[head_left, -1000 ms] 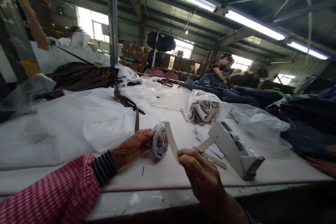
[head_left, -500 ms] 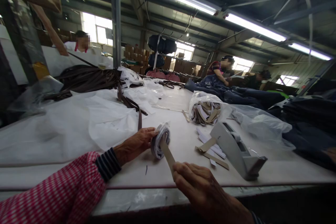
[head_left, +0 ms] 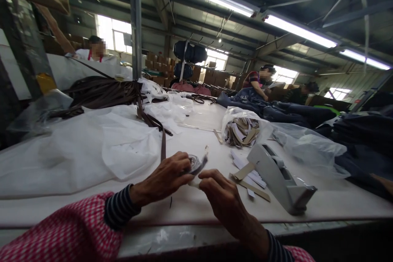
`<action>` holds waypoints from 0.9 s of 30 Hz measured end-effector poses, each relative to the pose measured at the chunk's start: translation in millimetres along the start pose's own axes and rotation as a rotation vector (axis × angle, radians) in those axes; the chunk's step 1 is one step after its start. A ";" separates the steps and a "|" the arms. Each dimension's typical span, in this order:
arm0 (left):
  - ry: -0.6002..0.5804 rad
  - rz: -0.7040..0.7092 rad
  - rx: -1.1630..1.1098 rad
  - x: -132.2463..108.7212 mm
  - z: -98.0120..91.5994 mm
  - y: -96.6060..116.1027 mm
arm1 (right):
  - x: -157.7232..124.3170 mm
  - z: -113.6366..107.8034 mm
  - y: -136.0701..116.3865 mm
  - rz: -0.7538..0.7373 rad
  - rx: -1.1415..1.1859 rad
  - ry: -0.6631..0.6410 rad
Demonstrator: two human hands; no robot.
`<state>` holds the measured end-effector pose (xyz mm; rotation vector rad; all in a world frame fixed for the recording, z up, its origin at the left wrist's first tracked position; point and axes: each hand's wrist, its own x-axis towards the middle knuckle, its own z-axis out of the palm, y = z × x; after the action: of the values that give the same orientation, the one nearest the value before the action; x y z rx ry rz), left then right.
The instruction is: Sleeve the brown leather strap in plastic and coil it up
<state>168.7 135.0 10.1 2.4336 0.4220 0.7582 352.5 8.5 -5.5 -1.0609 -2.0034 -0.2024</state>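
My left hand (head_left: 167, 176) is closed around a small coil of rolled-up strip (head_left: 194, 163), grey and whitish, above the table. One bent end (head_left: 205, 156) of the strip sticks up from the coil on its right side. Close beside it, my right hand (head_left: 222, 198) has its fingers curled in a pinch on a pale part of the strip (head_left: 194, 182) between the two hands. The fingertips partly hide what they grip. To the right, a grey tape dispenser (head_left: 279, 178) stands by loose beige and white strips (head_left: 250, 180).
A clear plastic bag (head_left: 264, 125) full of cut strips lies behind the dispenser. White sheeting (head_left: 123, 147) and a heap of dark brown straps (head_left: 104, 92) cover the left. Dark blue fabric (head_left: 276, 108) is piled at the right. Other people work beyond the table (head_left: 141, 208).
The coil has tipped over and sits lower between my hands. My right hand has moved up to it, and the beige tail that stretched between them no longer shows.
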 end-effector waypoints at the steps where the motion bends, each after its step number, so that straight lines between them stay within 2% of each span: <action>1: -0.029 0.067 0.110 -1.1 4.9 -0.8 | -1.8 5.3 2.9 0.035 0.010 0.002; 4: -0.130 0.162 0.269 -4.6 19.9 -7.3 | -8.6 19.3 10.7 0.152 -0.006 -0.040; 7: -0.124 0.195 0.216 -7.5 26.4 -14.2 | -11.2 23.7 13.8 0.274 -0.018 -0.081; 10: -0.073 0.192 0.099 -8.7 24.2 -17.3 | -3.6 18.4 13.9 0.404 0.048 -0.153; 15: -0.151 0.170 0.017 -8.2 17.7 -17.5 | 14.2 10.8 23.3 0.612 0.213 -0.196; 17: -0.134 0.132 -0.022 -8.4 16.9 -16.1 | 16.6 12.0 29.9 0.632 0.272 -0.194; 22: -0.027 -0.119 -0.268 -9.1 17.9 -8.0 | 21.8 16.3 39.4 0.652 0.395 -0.211; 27: 0.037 -0.135 -0.380 -10.4 21.4 -6.1 | 35.6 14.9 40.5 0.718 0.492 -0.241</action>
<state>172.5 126.5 -12.6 2.0200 0.4106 0.7501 363.3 62.8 2.2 -1.4274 -1.6098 0.7842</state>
